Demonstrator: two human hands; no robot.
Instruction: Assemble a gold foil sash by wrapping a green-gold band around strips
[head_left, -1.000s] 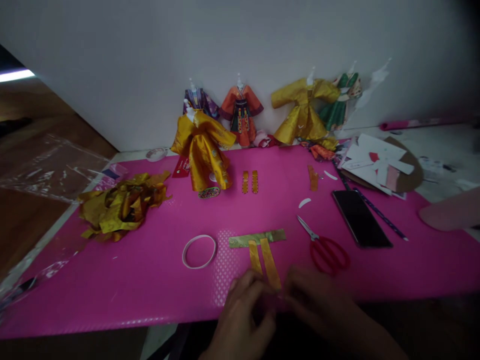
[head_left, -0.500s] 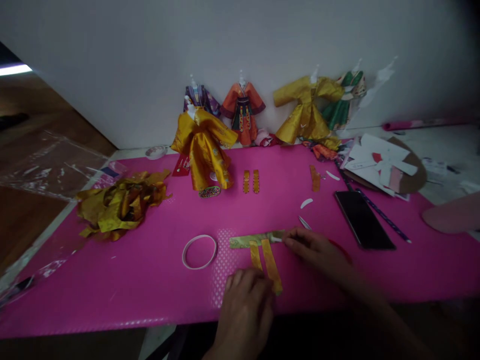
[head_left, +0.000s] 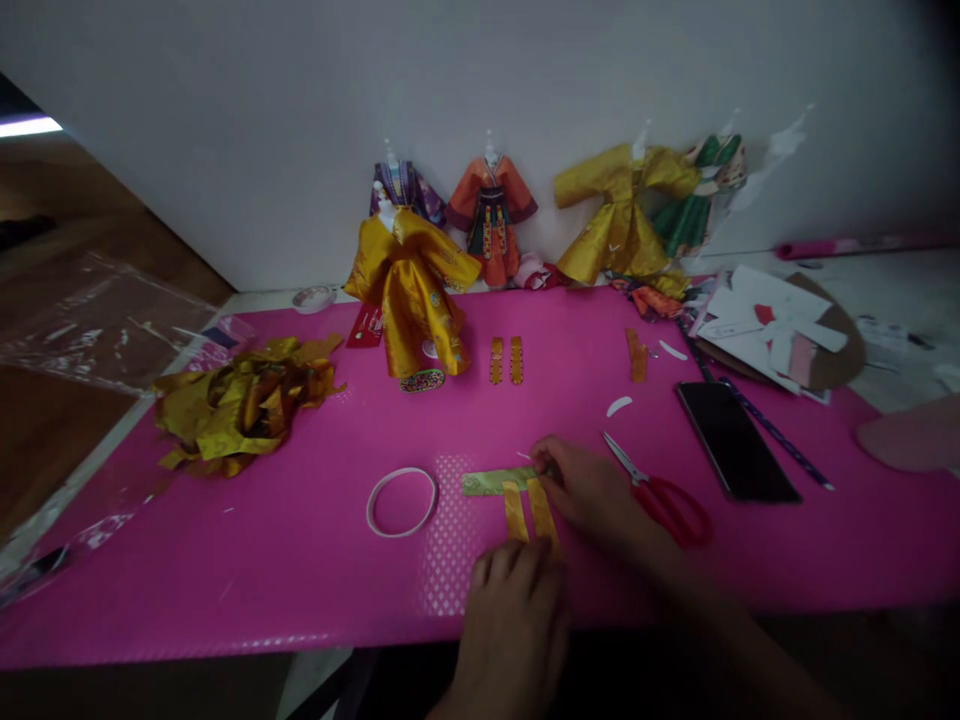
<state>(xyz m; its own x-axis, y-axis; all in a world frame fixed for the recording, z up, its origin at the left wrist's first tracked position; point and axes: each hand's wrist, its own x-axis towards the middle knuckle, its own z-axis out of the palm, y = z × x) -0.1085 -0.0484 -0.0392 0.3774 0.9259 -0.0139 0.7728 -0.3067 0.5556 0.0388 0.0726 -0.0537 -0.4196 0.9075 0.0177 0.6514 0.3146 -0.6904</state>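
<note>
A green patterned strip lies across the pink mat, with two golden strips running down from it toward me. My right hand is closed at the strip's right end, fingers pinched on something too small to make out, with a thin white piece beside the fingertips. Over the lower ends of the golden strips rests my left hand, its fingers curled together; what lies under them is hidden. Red-handled scissors lie just right of my right hand.
A tape roll is on the mat. Golden scraps pile at left. Dressed doll figures lean on the wall. Two short golden strips lie mid-mat. At right are a phone, pencil and white papers.
My right hand has moved left along the green strip, uncovering the scissors. My left hand has shifted slightly right, over the ends of the golden strips. The view has shifted a little.
</note>
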